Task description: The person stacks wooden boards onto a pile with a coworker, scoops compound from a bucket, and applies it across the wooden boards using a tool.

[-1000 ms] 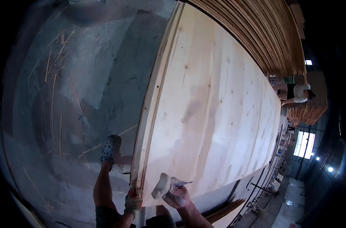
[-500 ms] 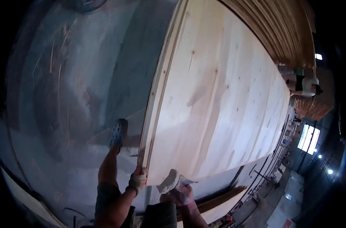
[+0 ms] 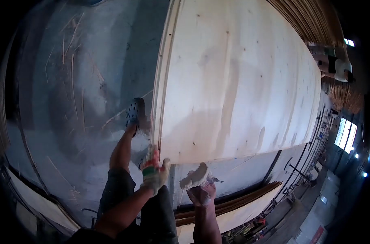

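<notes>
My left hand (image 3: 154, 173), in a pale glove with red and green patches, is at the near left corner of a large pale wood panel (image 3: 233, 93). Its fingers stretch along the panel's side edge, and the thumb stands apart. My right hand (image 3: 197, 181), in a loose whitish glove, is off the panel's near edge with a gap between them. Its fingers look loosely bent, and I see nothing in them. The panel has knots and darker streaks, and its left edge shows more than one layer.
A shoe (image 3: 135, 112) of mine is on the grey floor (image 3: 99, 53), left of the panel, among thin wood strips. Stacked sheets (image 3: 311, 20) stand at the far right, near another person (image 3: 337, 68). More boards (image 3: 233, 199) lie close by my right arm.
My left hand has gone from gripping the panel corner to stretched fingers along its edge. The right hand has come away from the near edge. The view has shifted.
</notes>
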### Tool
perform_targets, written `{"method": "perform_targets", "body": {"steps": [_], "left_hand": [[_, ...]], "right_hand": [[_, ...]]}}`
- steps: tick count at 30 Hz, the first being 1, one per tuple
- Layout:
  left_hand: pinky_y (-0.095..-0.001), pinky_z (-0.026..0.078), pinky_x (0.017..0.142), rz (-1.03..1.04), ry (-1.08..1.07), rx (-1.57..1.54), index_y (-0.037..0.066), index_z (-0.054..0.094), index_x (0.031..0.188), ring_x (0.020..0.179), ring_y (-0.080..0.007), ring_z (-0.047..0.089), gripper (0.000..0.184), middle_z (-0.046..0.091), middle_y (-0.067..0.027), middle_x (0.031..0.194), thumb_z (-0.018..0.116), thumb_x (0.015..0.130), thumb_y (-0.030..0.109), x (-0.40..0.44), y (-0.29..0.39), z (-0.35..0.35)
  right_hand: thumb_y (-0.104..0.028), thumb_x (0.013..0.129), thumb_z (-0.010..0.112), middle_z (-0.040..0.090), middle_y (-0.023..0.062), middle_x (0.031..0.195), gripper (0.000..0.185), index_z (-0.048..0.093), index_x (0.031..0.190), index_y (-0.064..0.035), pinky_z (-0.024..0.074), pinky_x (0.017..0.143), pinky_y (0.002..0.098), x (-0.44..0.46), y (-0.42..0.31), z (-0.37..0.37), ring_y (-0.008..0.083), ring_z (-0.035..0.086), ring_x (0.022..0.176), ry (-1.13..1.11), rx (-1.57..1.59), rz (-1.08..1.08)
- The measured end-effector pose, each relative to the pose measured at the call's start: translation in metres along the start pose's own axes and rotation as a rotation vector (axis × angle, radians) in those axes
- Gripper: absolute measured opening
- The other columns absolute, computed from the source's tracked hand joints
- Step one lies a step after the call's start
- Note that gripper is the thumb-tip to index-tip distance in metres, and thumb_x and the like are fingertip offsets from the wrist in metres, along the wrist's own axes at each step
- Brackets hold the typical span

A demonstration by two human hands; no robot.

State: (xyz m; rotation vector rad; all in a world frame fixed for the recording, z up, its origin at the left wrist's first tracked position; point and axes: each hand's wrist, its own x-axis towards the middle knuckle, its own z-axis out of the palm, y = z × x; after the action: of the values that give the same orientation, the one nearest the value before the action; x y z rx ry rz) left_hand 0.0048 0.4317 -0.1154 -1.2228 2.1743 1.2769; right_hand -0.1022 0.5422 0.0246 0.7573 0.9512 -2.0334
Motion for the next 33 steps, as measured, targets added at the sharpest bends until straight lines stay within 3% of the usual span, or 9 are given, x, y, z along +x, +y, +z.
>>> {"method": "perform_targets", "body": {"steps": [5,7,15,19,23,25,28,31,33], "left_hand": [[-0.0464,0.028,0.116,-0.161,0.269,0.105,-0.002,0.039,0.145,0.141,-0.0432,0.031,0.084,0.033,-0.0304,0.151,0.061,0.087,0.053,0.041,0.041,0.091],[-0.0473,0.036,0.110,-0.235,0.486,0.270,-0.002,0.042,0.143,0.132,-0.0430,0.044,0.088,0.044,-0.0299,0.144,0.061,0.083,0.059,0.047,0.065,0.104],[-0.0451,0.049,0.091,-0.362,0.329,-0.165,0.003,0.050,0.138,0.104,-0.0373,0.063,0.075,0.067,-0.0207,0.112,0.065,0.081,0.050,0.070,0.010,0.086],[-0.0346,0.050,0.071,-0.400,0.046,-1.161,0.007,0.062,0.121,0.086,-0.0214,0.066,0.043,0.069,-0.0079,0.101,0.069,0.087,0.033,0.084,-0.012,0.096],[-0.0322,0.051,0.076,0.089,-0.261,-0.988,0.014,0.065,0.116,0.094,-0.0155,0.063,0.027,0.068,-0.0023,0.108,0.063,0.092,0.028,0.019,0.084,0.131],[-0.0331,0.052,0.080,0.182,-0.324,-0.816,0.014,0.065,0.112,0.096,-0.0158,0.062,0.022,0.068,-0.0034,0.107,0.062,0.093,0.024,-0.008,0.140,0.118],[-0.0351,0.051,0.080,0.408,-0.109,-0.627,0.014,0.065,0.100,0.087,-0.0181,0.061,0.012,0.063,-0.0037,0.088,0.056,0.096,0.021,-0.029,0.140,0.102],[-0.0392,0.048,0.080,-0.697,-0.644,-1.331,0.012,0.055,0.108,0.083,-0.0236,0.056,0.025,0.054,-0.0041,0.090,0.061,0.093,0.032,-0.055,0.019,0.080],[-0.0390,0.047,0.079,-0.935,-0.436,-1.298,0.012,0.052,0.109,0.083,-0.0223,0.056,0.035,0.053,-0.0035,0.094,0.063,0.090,0.039,-0.057,0.001,0.030]], "right_hand": [[-0.013,0.083,0.068,0.065,0.0154,0.114,0.062,0.046,0.141,-0.0113,0.0527,0.085,0.0459,-0.051,-0.010,-0.028,0.0300,0.064,0.100,-0.008,0.026,-0.082],[-0.014,0.084,0.067,0.065,0.0103,0.108,0.062,0.045,0.142,-0.0141,0.0516,0.081,0.0429,-0.068,-0.015,-0.036,0.0267,0.063,0.095,-0.005,-0.017,-0.113],[-0.014,0.087,0.064,0.062,0.0031,0.107,0.056,0.045,0.140,-0.0173,0.0503,0.077,0.0383,-0.068,-0.015,-0.024,0.0213,0.057,0.091,-0.129,0.010,-0.152],[-0.012,0.088,0.063,0.062,0.0035,0.107,0.055,0.046,0.140,-0.0180,0.0506,0.079,0.0360,-0.058,0.000,-0.014,0.0221,0.057,0.094,-0.140,-0.011,-0.170],[-0.012,0.089,0.060,0.063,0.0049,0.112,0.058,0.043,0.144,-0.0210,0.0502,0.084,0.0376,-0.055,0.014,-0.014,0.0235,0.057,0.098,-0.170,0.080,-0.178],[-0.012,0.090,0.058,0.062,0.0066,0.112,0.062,0.039,0.147,-0.0234,0.0501,0.086,0.0393,-0.073,0.011,0.003,0.0241,0.057,0.096,0.304,0.138,-0.225],[-0.020,0.093,0.057,0.059,0.0088,0.125,0.054,0.042,0.145,-0.0192,0.0537,0.086,0.0394,-0.087,-0.001,-0.001,0.0282,0.057,0.114,-0.047,0.077,-0.359],[-0.018,0.092,0.059,0.060,0.0076,0.122,0.052,0.044,0.142,-0.0198,0.0536,0.084,0.0391,-0.095,-0.006,-0.009,0.0277,0.057,0.111,-0.111,0.108,-0.381],[-0.016,0.090,0.064,0.060,0.0067,0.116,0.051,0.047,0.138,-0.0183,0.0537,0.082,0.0397,-0.090,-0.004,-0.013,0.0260,0.057,0.105,-0.101,0.114,-0.365]]}}
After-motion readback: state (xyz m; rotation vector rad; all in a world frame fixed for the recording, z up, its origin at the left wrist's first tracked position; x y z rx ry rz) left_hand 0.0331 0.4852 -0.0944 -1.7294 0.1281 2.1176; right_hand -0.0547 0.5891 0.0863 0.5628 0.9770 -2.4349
